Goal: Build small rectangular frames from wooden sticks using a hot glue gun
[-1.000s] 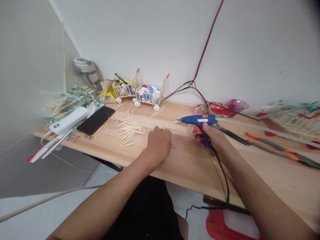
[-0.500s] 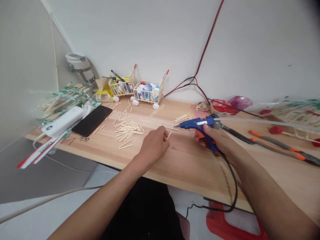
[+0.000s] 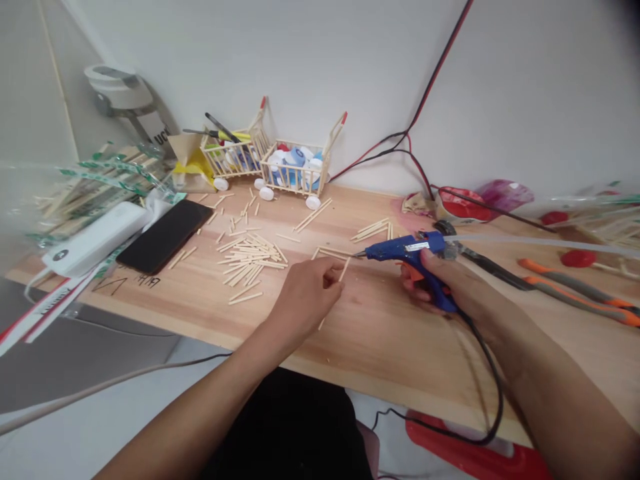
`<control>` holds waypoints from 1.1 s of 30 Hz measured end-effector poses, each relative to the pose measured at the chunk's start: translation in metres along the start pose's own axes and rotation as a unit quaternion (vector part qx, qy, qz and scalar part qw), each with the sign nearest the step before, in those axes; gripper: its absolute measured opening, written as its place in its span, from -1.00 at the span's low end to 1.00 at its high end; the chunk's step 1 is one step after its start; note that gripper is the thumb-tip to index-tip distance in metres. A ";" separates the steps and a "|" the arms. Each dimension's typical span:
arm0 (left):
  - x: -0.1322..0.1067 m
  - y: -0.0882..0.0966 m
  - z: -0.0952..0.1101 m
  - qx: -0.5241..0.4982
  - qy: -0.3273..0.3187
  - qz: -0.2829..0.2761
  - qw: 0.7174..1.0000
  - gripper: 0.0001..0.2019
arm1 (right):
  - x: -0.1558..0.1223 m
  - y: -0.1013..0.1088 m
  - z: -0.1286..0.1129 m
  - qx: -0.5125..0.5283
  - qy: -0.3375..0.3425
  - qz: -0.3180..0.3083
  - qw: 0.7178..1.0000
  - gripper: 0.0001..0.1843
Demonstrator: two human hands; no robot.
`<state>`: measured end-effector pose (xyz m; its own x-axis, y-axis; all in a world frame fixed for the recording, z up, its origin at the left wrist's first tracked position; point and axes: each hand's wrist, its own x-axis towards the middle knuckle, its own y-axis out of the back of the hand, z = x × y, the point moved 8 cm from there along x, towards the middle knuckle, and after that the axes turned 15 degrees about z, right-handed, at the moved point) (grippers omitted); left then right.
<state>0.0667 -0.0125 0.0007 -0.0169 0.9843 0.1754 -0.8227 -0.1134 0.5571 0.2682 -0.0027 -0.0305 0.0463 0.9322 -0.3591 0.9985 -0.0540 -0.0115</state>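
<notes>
My left hand pinches a thin wooden stick just above the wooden table, fingers closed on it. My right hand grips a blue glue gun by its handle, with the nozzle pointing left at the top end of that stick. A clear glue rod sticks out of the gun's back. A loose pile of sticks lies to the left of my left hand. A few more sticks lie behind the gun's nozzle.
Two small stick carts filled with bottle caps stand by the wall. A black phone and a white power bank lie at left beside bagged sticks. Orange-handled pliers, red caps and red-black wires are at right.
My left hand went from a fist resting on the table to holding a stick raised. The glue gun moved left and its nozzle came to the stick's end. The camera drew closer.
</notes>
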 end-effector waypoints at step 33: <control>-0.004 0.004 -0.005 -0.061 0.039 0.016 0.997 -0.64 | 0.002 -0.004 0.007 0.033 -0.040 -0.044 0.998 -0.54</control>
<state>0.0606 -0.0167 -0.0020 -0.0848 0.9885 0.1249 -0.8836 -0.1325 0.4491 0.2638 -0.0028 -0.0375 -0.0464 0.9031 -0.4269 0.9944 0.0010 -0.1059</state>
